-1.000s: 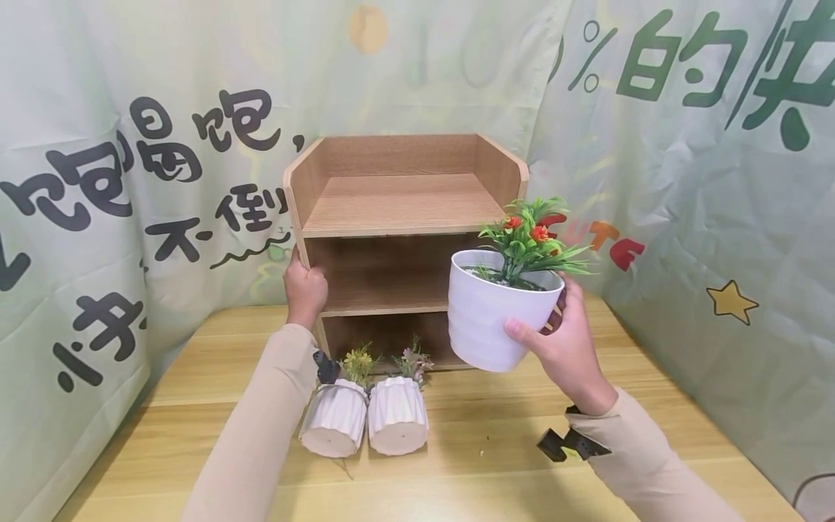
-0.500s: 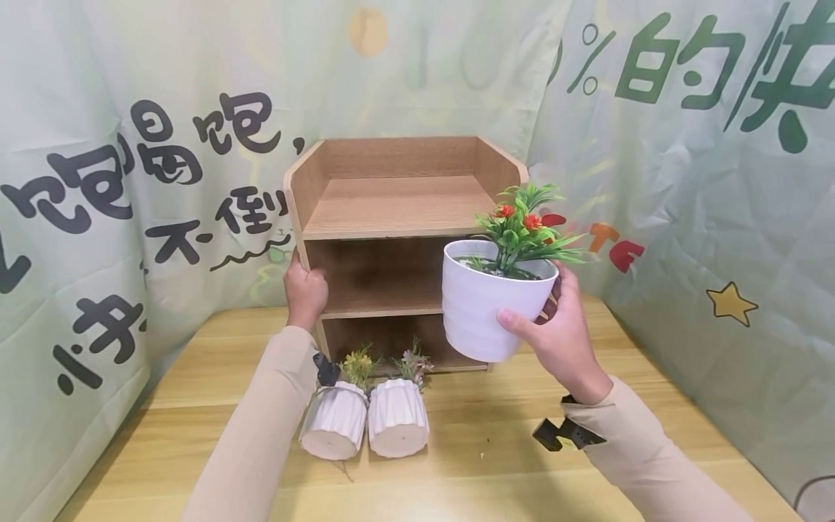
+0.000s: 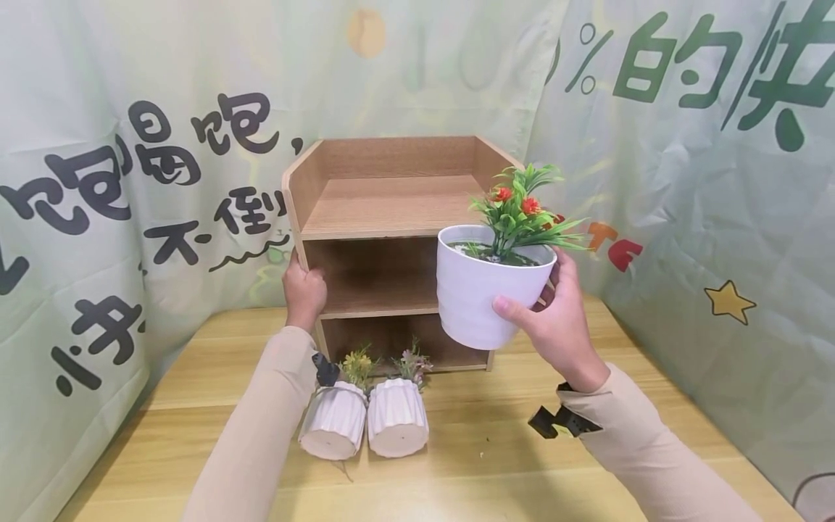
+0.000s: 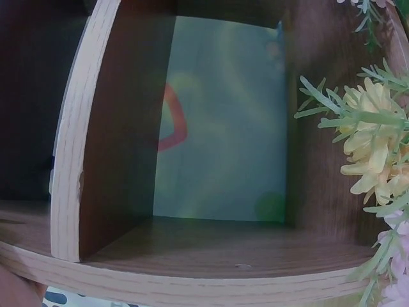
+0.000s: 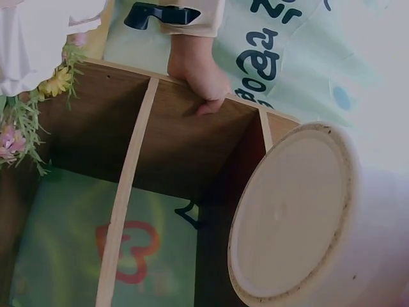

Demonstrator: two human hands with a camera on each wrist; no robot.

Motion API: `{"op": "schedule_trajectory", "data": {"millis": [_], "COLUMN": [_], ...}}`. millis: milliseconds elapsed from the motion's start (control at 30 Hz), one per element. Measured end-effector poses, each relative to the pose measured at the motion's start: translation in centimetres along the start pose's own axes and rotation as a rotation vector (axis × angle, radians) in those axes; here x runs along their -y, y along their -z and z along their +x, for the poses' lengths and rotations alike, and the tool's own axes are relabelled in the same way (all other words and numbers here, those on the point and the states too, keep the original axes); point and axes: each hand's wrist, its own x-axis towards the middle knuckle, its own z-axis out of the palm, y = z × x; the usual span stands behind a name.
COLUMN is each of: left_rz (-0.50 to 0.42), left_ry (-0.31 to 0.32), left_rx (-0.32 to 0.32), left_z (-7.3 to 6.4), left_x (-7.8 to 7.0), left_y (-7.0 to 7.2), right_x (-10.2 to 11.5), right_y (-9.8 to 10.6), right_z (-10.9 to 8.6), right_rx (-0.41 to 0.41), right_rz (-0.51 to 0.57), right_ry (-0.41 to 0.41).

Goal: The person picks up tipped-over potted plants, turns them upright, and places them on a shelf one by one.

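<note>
My right hand point(image 3: 561, 319) grips a white flowerpot point(image 3: 483, 297) by its right side, thumb across the front and fingers behind. Green leaves and red flowers point(image 3: 522, 210) rise from it. The pot is held up in front of the right side of a wooden shelf point(image 3: 391, 206); its round base point(image 5: 294, 217) fills the right part of the right wrist view. My left hand point(image 3: 305, 293) holds the shelf's left side panel, thumb on the inner face and fingers behind. In the left wrist view only the shelf's compartments and yellow flowers point(image 4: 374, 141) show clearly.
Two white ribbed pots lie tipped over before the shelf, bases toward me: one with yellow flowers point(image 3: 357, 366), one with pinkish flowers point(image 3: 414, 362). The wooden table point(image 3: 496, 464) carries everything. Printed cloth point(image 3: 704, 217) hangs around the back and sides.
My right hand has raised the flowerpot and moved it slightly left, closer to the top shelf level. The left hand keeps its hold on the side panel, and the tipped pots stay put.
</note>
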Motion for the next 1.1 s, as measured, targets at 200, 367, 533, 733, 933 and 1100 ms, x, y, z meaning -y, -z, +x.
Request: {"op": "schedule_trajectory", "data": {"millis": [200, 367, 533, 733, 933, 1100], "left_rz": [0.001, -0.004, -0.007, -0.002, -0.003, -0.009], "left_ry": [0.013, 0.014, 0.008, -0.008, -0.006, -0.008], "left_rx": [0.008, 0.01, 0.003, -0.006, 0.0, 0.004], "left_z": [0.0, -0.1, -0.1, -0.1, 0.0, 0.0], "left_x": [0.1, 0.1, 0.1, 0.0, 0.0, 0.0], "left_y": [0.1, 0.1, 0.2, 0.2, 0.1, 0.1], "right_x": [0.4, 0.7, 0.9, 1.0, 0.9, 0.9], "right_y": [-0.1, -0.3, -0.5, -0.9, -1.3, -1.7], "right_z": [0.4, 0.8, 1.4, 2.2, 3.1, 3.6], "right_rx": [-0.008, -0.015, -0.034, -0.075, -0.116, -0.154], "right_rz": [-0.009, -0.019, -0.026, 0.033, 0.074, 0.083], "right_ry": [0.011, 0.035, 0.074, 0.113, 0.165, 0.186]}}
